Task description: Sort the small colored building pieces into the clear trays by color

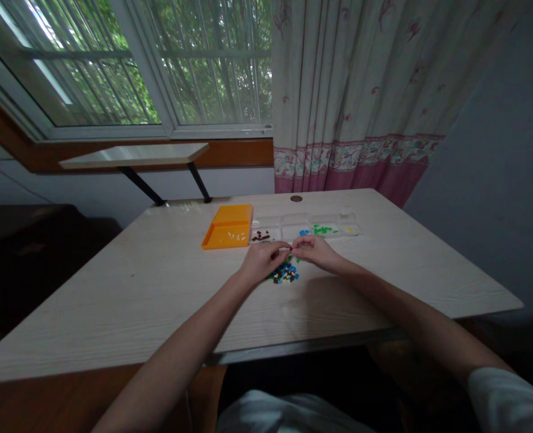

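Note:
My left hand and my right hand meet fingertip to fingertip over the middle of the table, each closed in a pinch. Something small and dark shows between the fingertips, too tiny to name. Just below them lies a loose pile of tiny building bricks in blue, green, dark brown and pale cream, partly covered by my left hand. Behind the hands stands a clear compartment tray. It holds brown pieces at its left, then blue pieces, green pieces and yellow pieces towards the right.
An orange tray adjoins the clear tray's left end, with white pieces in its front section. A round dark disc sits near the back edge of the table. At the back left rises a small shelf on black legs.

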A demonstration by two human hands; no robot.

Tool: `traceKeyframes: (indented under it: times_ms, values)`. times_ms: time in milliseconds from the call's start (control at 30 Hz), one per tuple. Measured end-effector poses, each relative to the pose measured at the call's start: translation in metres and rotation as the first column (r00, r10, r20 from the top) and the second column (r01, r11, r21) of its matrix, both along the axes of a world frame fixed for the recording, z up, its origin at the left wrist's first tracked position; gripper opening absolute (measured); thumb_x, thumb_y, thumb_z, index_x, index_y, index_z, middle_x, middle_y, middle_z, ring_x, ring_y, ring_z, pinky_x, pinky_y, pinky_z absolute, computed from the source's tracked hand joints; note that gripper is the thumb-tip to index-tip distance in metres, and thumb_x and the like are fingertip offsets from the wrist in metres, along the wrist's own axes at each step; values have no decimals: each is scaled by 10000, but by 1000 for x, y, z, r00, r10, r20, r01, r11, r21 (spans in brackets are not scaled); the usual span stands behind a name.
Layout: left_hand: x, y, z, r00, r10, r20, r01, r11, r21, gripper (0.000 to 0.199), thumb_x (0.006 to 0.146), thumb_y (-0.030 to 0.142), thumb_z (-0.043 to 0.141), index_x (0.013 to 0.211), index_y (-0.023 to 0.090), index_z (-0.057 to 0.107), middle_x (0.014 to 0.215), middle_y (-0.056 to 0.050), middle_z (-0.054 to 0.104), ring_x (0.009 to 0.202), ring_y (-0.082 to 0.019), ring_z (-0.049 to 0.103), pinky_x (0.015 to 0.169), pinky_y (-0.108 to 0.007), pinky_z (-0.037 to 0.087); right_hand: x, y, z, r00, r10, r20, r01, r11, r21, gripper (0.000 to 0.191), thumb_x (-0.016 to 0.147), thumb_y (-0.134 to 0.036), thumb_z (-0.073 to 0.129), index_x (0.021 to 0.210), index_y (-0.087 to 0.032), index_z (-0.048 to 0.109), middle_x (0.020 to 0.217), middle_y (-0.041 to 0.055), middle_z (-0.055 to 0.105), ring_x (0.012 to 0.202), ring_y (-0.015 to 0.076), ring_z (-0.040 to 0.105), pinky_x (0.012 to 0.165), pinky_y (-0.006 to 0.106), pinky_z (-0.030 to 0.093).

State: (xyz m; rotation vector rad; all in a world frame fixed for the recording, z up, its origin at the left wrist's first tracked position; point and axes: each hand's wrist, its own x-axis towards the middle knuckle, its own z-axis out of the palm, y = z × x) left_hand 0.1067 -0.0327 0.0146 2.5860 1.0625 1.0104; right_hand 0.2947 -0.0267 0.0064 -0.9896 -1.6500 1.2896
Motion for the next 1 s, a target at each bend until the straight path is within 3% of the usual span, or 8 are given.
traceKeyframes:
  times_ms: [167,300,467,600,1000]
  values:
    - [-3,2,1,998,42,45,-43,999,33,229,821,305,487,924,167,638,562,15,572,489,-74,483,514,-172,357,4,0,2,999,-8,34,6,998,69,319,661,-396,643,823,-123,618,724,11,575,613,84,498,580,216,380]
    - [-7,6,2,971,137,198,-150,987,54,221,809,313,514,898,158,644,531,28,547,463,-65,456,488,-162,348,11,-2,0,980,67,187,-95,985,142,278,703,-381,606,805,-123,619,613,-19,514,552,75,449,520,196,338]
    - [-10,8,4,946,162,282,-192,978,81,206,798,312,535,871,157,649,557,26,567,464,-57,446,478,-152,345,17,-4,-4,876,83,476,-220,945,241,257,717,-374,598,823,-143,637,589,-28,511,527,72,431,495,184,301]
    - [-10,8,3,949,160,273,-196,975,109,210,800,317,537,877,158,651,537,32,554,460,-56,443,483,-153,342,17,-5,-1,796,50,604,-270,921,280,263,693,-369,630,847,-157,653,622,-19,556,544,77,475,527,184,323]
    - [-10,6,5,933,155,326,-191,978,82,193,801,309,539,880,169,645,656,14,627,488,-50,467,504,-144,372,24,-3,5,799,132,586,-330,912,245,279,728,-401,595,835,-149,648,692,13,603,605,99,501,556,196,355]
